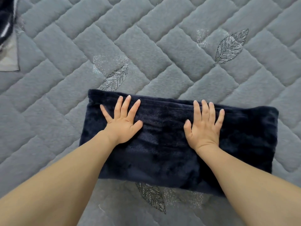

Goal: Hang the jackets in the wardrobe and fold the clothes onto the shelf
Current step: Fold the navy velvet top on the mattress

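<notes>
A dark navy plush garment point(179, 141) lies folded into a wide band on the grey quilted bed cover point(146, 46), its long edges running left to right in front of the person. Both hands rest flat on its upper half: the left hand point(123, 123) towards the left end and the right hand point(204, 126) towards the right, well apart from each other. The fingers point(126, 105) of both hands are straight and spread, palms down, pressing the pile and gripping nothing.

My judgement is that the fold is being flattened before the next fold or a lift. The fabric looks thick and springy, so the layers could puff open once the pressure comes off. The far edge shows a doubled seam line just beyond the fingertips; if the layers there are not aligned, a further fold would likely come out crooked. The plush may also slide on the fleecy cover if pushed rather than pressed, dragging the lower layer out of line. Carried by one end only, such a band would probably unfold on the way to the shelf.

At the far left edge lies another dark garment with white stripes point(5, 22), partly on a pale grey cloth point(9, 57); both are well apart from the fold. Embroidered leaf motifs point(231, 46) mark the cover. Neither wardrobe nor shelf is in view.
</notes>
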